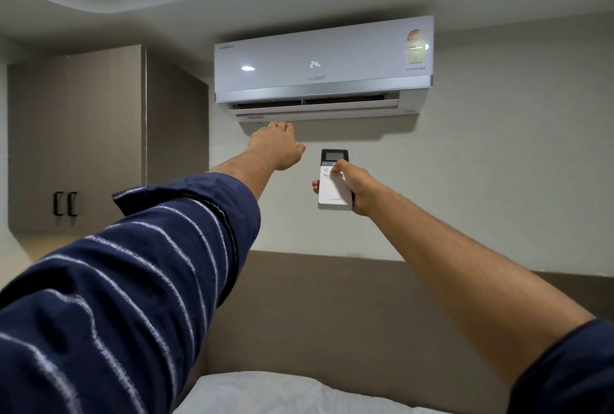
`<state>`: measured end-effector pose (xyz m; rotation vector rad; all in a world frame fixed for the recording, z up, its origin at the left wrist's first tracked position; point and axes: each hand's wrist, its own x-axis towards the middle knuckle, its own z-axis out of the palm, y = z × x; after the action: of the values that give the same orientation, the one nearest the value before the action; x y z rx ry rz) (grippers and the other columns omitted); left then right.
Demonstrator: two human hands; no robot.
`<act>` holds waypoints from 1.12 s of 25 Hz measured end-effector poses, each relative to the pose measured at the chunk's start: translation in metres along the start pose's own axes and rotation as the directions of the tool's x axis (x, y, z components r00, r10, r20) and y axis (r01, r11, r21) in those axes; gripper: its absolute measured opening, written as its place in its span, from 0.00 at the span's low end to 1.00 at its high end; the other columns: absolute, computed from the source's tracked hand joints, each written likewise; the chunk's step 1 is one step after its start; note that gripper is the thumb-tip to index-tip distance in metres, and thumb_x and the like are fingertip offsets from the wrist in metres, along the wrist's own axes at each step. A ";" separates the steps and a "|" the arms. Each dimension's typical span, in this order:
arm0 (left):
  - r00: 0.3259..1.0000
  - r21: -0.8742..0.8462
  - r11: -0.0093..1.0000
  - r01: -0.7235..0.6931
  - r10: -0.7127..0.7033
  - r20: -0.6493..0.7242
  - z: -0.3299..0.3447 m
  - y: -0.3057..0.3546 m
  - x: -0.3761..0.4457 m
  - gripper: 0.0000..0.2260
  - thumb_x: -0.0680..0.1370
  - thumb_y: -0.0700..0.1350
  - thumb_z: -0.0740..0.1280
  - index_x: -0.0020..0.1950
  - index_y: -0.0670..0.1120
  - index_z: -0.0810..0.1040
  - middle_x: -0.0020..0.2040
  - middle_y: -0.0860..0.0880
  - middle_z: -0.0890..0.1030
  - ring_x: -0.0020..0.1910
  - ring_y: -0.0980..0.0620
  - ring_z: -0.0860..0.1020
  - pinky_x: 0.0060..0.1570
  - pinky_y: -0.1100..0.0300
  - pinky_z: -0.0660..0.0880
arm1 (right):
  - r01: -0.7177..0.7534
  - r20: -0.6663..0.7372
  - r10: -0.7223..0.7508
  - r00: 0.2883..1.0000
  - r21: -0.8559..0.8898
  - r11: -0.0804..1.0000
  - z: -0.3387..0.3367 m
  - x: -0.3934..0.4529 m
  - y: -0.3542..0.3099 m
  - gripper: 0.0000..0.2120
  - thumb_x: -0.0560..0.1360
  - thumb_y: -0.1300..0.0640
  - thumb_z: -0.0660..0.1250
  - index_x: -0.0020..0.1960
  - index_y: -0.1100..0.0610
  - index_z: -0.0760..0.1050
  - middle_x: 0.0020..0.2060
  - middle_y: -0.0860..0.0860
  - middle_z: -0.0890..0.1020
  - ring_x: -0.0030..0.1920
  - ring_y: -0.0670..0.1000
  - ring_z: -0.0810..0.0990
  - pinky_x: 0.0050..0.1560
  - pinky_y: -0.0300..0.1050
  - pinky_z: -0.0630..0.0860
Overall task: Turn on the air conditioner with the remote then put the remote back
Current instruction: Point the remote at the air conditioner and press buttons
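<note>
A white air conditioner [324, 61] hangs high on the wall ahead, its panel lit with "24" and its bottom flap swung open. My right hand [357, 186] holds a white remote [334, 192] upright below the unit, thumb resting on the buttons under its small screen. My left hand [277, 144] is stretched out flat, fingers together, just under the left end of the flap, holding nothing.
A grey-brown wall cabinet [76, 134] with two black handles [65, 203] fills the left. A brown padded headboard [332, 310] runs along the wall below, and a white pillow [262, 393] lies at the bottom edge.
</note>
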<state>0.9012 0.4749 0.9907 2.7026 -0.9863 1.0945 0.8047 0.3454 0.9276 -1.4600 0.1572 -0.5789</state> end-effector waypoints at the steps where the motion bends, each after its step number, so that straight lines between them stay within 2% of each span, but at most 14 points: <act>1: 1.000 -0.002 1.000 0.001 -0.001 -0.002 0.000 0.000 0.001 0.30 0.82 0.56 0.50 0.79 0.41 0.52 0.79 0.42 0.57 0.78 0.44 0.57 0.73 0.46 0.59 | 0.000 -0.008 0.000 1.000 -0.001 1.000 -0.001 0.001 0.000 0.06 0.75 0.61 0.55 0.49 0.59 0.69 0.39 0.61 0.84 0.36 0.57 0.83 0.39 0.46 0.79; 5: 1.000 -0.005 1.000 0.007 -0.007 -0.008 0.001 0.000 0.003 0.30 0.82 0.56 0.50 0.79 0.41 0.53 0.79 0.42 0.57 0.78 0.43 0.58 0.73 0.46 0.59 | -0.003 -0.052 0.002 0.999 -0.026 1.000 -0.001 0.004 0.000 0.07 0.73 0.60 0.56 0.49 0.58 0.70 0.37 0.59 0.85 0.35 0.56 0.84 0.40 0.45 0.79; 11: 1.000 0.022 1.000 0.008 -0.008 -0.005 0.009 0.002 0.002 0.30 0.82 0.56 0.50 0.79 0.40 0.54 0.79 0.41 0.59 0.77 0.43 0.59 0.73 0.47 0.59 | -0.010 -0.090 0.004 0.996 -0.068 0.998 -0.004 0.006 0.002 0.09 0.74 0.57 0.56 0.51 0.58 0.71 0.39 0.59 0.85 0.37 0.56 0.84 0.42 0.45 0.79; 16: 1.000 0.015 1.000 0.002 -0.002 -0.013 0.011 0.005 0.005 0.30 0.82 0.56 0.50 0.79 0.40 0.55 0.78 0.41 0.60 0.77 0.42 0.60 0.73 0.47 0.59 | -0.023 -0.082 0.020 0.996 -0.026 0.999 -0.010 0.009 0.005 0.08 0.72 0.58 0.56 0.48 0.58 0.71 0.32 0.58 0.86 0.32 0.55 0.85 0.43 0.46 0.79; 21: 1.000 0.011 1.000 0.010 -0.010 -0.014 0.011 0.007 0.006 0.30 0.82 0.56 0.51 0.79 0.40 0.54 0.79 0.41 0.59 0.77 0.42 0.59 0.73 0.47 0.59 | -0.029 -0.064 0.030 0.997 0.019 0.999 -0.009 0.009 0.005 0.08 0.72 0.60 0.55 0.48 0.59 0.70 0.30 0.58 0.85 0.29 0.54 0.85 0.35 0.42 0.80; 25: 1.000 0.013 1.000 0.015 -0.015 -0.016 0.011 0.006 0.008 0.30 0.82 0.56 0.50 0.79 0.40 0.53 0.79 0.41 0.58 0.78 0.43 0.58 0.74 0.48 0.58 | -0.024 -0.069 0.025 0.997 0.016 1.000 -0.010 0.011 0.005 0.08 0.72 0.59 0.56 0.48 0.59 0.71 0.31 0.58 0.86 0.31 0.55 0.85 0.38 0.44 0.81; 28: 1.000 0.006 1.000 0.015 -0.015 -0.020 0.009 0.006 0.009 0.30 0.82 0.56 0.50 0.79 0.40 0.53 0.79 0.41 0.57 0.78 0.43 0.57 0.74 0.48 0.56 | -0.017 -0.072 0.019 0.997 0.020 1.000 -0.010 0.010 0.003 0.08 0.72 0.60 0.55 0.48 0.59 0.71 0.30 0.58 0.86 0.29 0.54 0.85 0.33 0.42 0.80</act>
<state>0.9084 0.4630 0.9891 2.6942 -0.9591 1.1212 0.8095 0.3322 0.9253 -1.4179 0.2203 -0.6172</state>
